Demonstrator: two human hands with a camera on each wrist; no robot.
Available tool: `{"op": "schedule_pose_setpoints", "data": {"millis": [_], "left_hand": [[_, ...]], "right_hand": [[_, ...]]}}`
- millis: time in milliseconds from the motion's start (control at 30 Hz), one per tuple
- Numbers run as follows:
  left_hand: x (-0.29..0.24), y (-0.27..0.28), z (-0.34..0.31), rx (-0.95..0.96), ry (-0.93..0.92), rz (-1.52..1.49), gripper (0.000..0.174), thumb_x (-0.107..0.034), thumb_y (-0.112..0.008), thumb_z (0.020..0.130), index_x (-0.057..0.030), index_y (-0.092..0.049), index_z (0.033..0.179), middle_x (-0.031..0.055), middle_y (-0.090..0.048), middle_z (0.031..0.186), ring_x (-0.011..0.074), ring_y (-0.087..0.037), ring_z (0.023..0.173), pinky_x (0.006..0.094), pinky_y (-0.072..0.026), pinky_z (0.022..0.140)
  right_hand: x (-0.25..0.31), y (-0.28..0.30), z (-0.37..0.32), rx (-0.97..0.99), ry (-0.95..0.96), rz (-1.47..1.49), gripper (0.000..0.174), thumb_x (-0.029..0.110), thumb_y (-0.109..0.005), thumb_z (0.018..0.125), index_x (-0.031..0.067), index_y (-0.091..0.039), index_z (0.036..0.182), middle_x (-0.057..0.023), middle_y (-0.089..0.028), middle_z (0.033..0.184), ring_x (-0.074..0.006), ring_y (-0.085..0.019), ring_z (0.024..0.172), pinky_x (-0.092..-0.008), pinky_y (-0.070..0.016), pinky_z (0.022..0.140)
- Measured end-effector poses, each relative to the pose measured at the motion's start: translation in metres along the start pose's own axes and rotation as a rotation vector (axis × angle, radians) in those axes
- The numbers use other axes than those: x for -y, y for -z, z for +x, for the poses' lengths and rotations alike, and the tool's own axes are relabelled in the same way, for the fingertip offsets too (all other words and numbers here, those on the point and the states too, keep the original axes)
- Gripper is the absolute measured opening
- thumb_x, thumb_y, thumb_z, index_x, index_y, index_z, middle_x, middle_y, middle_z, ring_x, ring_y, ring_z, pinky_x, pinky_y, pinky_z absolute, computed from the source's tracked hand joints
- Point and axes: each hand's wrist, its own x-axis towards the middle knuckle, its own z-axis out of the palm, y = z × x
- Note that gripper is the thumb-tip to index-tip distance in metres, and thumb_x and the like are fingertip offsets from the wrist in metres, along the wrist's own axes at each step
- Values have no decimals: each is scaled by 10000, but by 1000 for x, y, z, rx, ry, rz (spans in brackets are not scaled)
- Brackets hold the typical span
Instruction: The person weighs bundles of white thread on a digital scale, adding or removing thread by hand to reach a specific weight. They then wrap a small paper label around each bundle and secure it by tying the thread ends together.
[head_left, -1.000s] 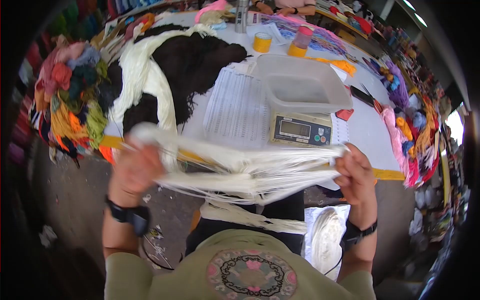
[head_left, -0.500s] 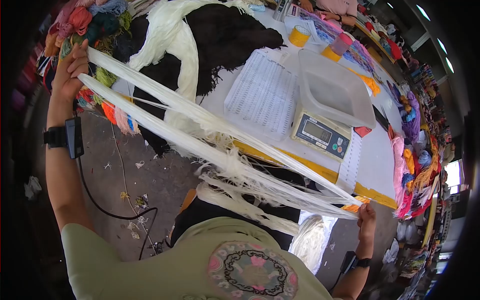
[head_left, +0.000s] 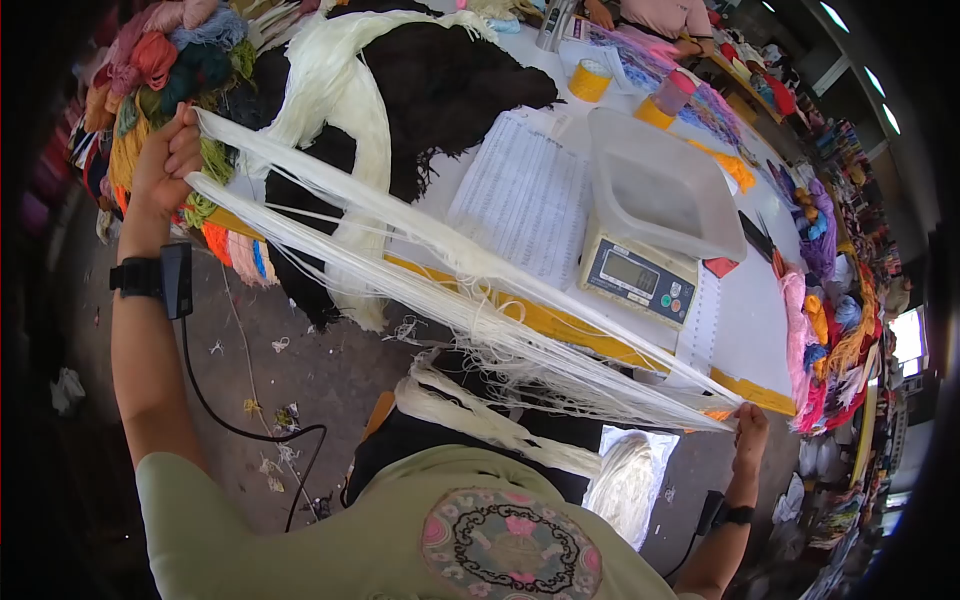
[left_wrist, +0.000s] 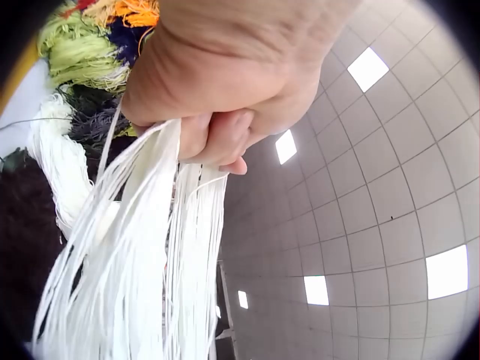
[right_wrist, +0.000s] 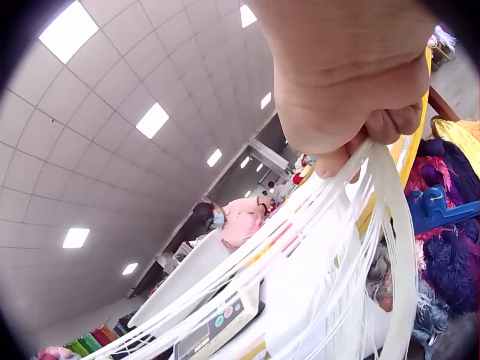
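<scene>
White yarn runs in a long, loose skein (head_left: 465,315) between your two hands, slanting in front of you from high on your left to low on your right, across the table's (head_left: 755,395) yellow edge. Your left hand (head_left: 168,165) has its fingers curled tightly round one end, with the strands parting into two bands below it. Your right hand (head_left: 750,435) grips the other end, fingers folded in and clamped on the yarn. Toward the middle, fine threads stray from the lower band and hang in a tangle.

Nearer your body, a cream hank (head_left: 480,420) lies over your dark-clothed lap, and another coil (head_left: 622,490) rests on a silvery sheet to its right. Beyond the skein, a digital scale (head_left: 640,280) carries a clear plastic tub (head_left: 665,190), with a printed sheet (head_left: 520,200) just beside it. Farther left, a pale bundle (head_left: 355,95) lies over black yarn (head_left: 450,90) and droops past the table edge, near a heap of coloured yarn (head_left: 155,60).
</scene>
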Motion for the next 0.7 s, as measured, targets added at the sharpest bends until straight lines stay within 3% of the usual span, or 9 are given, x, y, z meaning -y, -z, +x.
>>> {"op": "schedule_pose_setpoints", "data": {"millis": [167,367,433,500,567,600,633,667,700], "left_hand": [[14,3,1,-90,11,112,230,-241,-431,1024,-74,-532,902,-71,-357,571,28,-246,385,199,-197,355],[60,4,23,-166,-32,181,218,-258,-463,1009,-75,-538,917,-77,-358,575,37,-244,389,201,-209,367],[86,-26,16,7,-27,-62,193,-235,-480,996,-63,-551,945,-76,-366,579,40,-251,393,198,-204,379],[116,-86,-15,-17,141,-237,232,-264,-496,993,-49,-570,1040,-75,-388,593,20,-285,401,188,-217,381],[161,-119,-37,180,191,83,296,-231,-552,952,9,-562,1126,-84,-388,597,20,-272,413,184,-186,396],[181,-135,-45,328,212,244,310,-238,-613,908,7,-611,1099,-85,-397,604,10,-302,445,184,-200,420],[207,-154,-53,290,220,364,248,-236,-650,875,-26,-674,1004,-88,-392,604,-4,-326,500,181,-221,462],[222,-170,-54,283,254,579,260,-258,-669,855,-19,-692,956,-40,-505,628,51,-468,578,228,-351,517],[259,-173,-46,326,-48,709,266,-265,-661,865,-17,-683,959,-19,-550,655,92,-511,604,269,-399,536]], "right_hand": [[-25,10,14,-80,24,5,305,249,-538,966,78,-576,716,71,-368,545,-25,-312,503,-233,-221,454],[-38,4,32,-260,197,-329,277,265,-551,958,83,-594,753,55,-380,535,-30,-302,496,-232,-225,449],[18,-9,6,-99,-343,793,250,296,-548,962,72,-618,876,63,-342,518,-30,-262,443,-220,-205,402],[31,-23,-7,457,-232,1390,290,322,-568,952,53,-614,1051,80,-305,513,-30,-217,398,-212,-164,357],[101,-62,-61,454,-211,1359,395,303,-558,960,19,-553,1234,72,-328,550,-23,-209,409,-197,-166,369],[127,-74,-77,635,-153,1319,424,284,-546,964,17,-513,1292,71,-324,546,-24,-219,409,-191,-178,373],[146,-86,-90,815,-92,1273,460,266,-533,969,15,-473,1349,71,-320,543,-25,-230,410,-185,-189,376],[160,-101,-98,881,-60,1232,462,242,-529,967,14,-457,1362,73,-314,541,-28,-237,411,-182,-201,381],[173,-113,-105,946,-25,1189,466,218,-526,966,13,-442,1376,75,-307,540,-32,-244,412,-179,-213,386]]}}
